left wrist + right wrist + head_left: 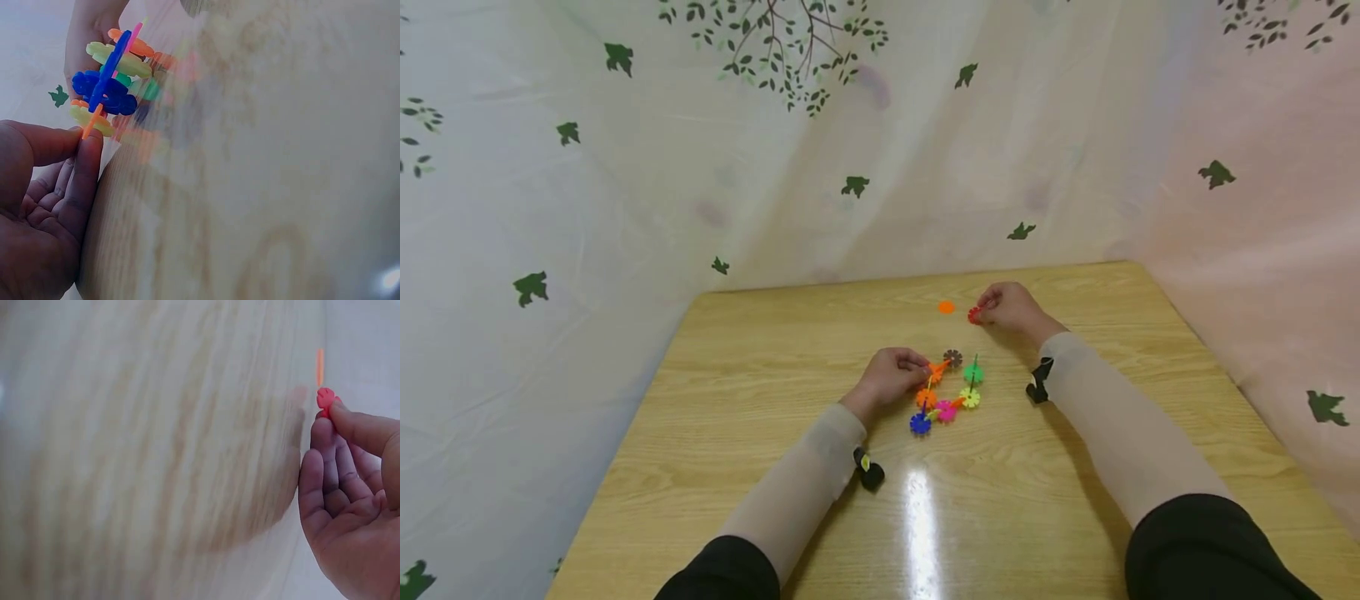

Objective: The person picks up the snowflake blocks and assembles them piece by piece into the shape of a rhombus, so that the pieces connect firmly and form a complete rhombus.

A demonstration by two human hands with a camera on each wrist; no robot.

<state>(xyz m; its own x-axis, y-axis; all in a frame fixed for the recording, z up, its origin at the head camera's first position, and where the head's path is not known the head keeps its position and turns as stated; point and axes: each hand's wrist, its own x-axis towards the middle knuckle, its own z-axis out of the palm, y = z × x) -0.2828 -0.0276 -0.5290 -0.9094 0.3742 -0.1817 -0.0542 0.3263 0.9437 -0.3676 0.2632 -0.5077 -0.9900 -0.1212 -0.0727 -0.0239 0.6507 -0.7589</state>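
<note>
A ring-like chain of interlocking snowflake discs lies on the table, with a blue disc (920,424), a pink disc (946,411), a yellow disc (970,397), a green disc (973,372) and a brown disc (952,358) among them. My left hand (891,375) pinches an orange disc (92,122) at the chain's left side between thumb and finger. Farther back, the right hand (1011,308) holds a red disc (325,399) by its edge, apart from the chain. Just left of the red disc, a loose orange disc (947,307) lies flat.
The wooden table (760,400) extends around both hands, with a bright light reflection near its front. A pale curtain (925,167) with leaf and bird prints hangs along the back and sides. Each forearm wears a dark strap (1039,382) near the wrist.
</note>
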